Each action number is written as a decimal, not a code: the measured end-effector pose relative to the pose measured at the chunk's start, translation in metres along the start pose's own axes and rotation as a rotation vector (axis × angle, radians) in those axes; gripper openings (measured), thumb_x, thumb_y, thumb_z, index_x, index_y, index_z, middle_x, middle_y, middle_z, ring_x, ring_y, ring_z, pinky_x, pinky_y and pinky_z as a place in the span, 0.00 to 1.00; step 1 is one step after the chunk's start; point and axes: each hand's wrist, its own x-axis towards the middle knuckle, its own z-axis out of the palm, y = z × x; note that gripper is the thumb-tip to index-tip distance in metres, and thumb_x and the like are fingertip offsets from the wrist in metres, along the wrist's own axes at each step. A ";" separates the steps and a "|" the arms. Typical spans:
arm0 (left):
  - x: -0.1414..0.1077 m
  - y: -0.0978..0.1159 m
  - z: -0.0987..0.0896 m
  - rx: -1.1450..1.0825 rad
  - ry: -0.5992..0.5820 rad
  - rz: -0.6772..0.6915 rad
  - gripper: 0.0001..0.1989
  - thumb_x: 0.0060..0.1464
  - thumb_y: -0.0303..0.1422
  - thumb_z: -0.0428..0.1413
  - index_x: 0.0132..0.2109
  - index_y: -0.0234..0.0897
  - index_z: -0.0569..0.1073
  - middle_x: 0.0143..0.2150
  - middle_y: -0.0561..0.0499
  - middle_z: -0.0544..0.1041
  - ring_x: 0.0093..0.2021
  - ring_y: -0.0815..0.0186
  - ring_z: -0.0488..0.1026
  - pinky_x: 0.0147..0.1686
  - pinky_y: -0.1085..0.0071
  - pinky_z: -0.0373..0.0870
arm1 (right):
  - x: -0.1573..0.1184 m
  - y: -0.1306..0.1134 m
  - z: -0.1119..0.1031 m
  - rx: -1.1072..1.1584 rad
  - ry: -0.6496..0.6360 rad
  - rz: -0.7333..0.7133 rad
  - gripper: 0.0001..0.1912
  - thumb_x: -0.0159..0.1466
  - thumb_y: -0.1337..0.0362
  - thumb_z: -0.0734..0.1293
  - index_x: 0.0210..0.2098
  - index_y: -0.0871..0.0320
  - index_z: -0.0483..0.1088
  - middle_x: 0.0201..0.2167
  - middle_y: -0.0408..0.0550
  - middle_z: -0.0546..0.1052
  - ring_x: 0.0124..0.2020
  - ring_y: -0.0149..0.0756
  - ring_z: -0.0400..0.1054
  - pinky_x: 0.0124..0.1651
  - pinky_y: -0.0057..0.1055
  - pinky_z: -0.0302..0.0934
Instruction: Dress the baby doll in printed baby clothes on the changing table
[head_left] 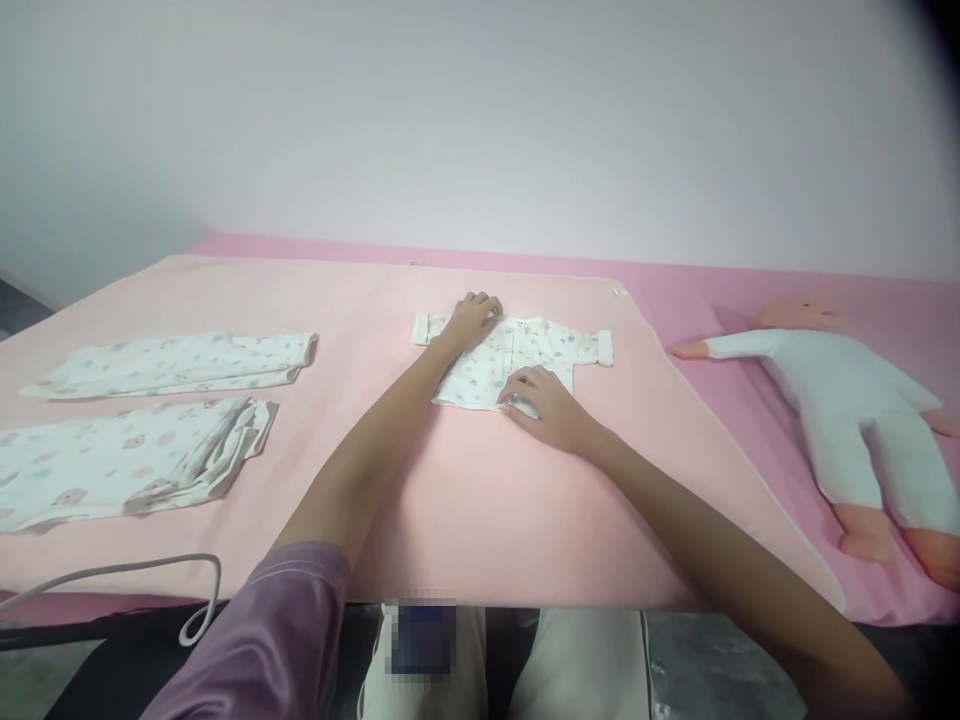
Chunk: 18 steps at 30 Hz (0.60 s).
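A small white baby shirt (487, 368) with a tiny print lies spread on the pink mat, its sleeves out to both sides and a front placket down the middle. Across its upper left part reaches my left hand (474, 322), fingers curled and closed on the cloth beside the neckline. At the bottom hem, close to the placket, the bent fingers and thumb of my right hand (551, 410) grip the fabric. The fingers cover part of the shirt's left shoulder and lower front.
Two folded printed baby garments (187, 362) (97, 455) lie at the left. A doll in a white suit (840, 375) rests at the right on a darker pink cover (739, 415). The light pink mat (465, 500) runs to the near edge, where a white cable (135, 568) loops. A pale wall (480, 130) stands behind.
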 end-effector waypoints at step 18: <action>-0.134 0.025 -0.051 -0.039 -0.349 0.066 0.38 0.78 0.58 0.39 0.86 0.55 0.52 0.89 0.55 0.49 0.88 0.49 0.46 0.85 0.48 0.39 | -0.008 0.030 -0.039 0.087 0.007 0.217 0.12 0.77 0.52 0.65 0.45 0.52 0.75 0.41 0.49 0.80 0.40 0.42 0.70 0.47 0.40 0.65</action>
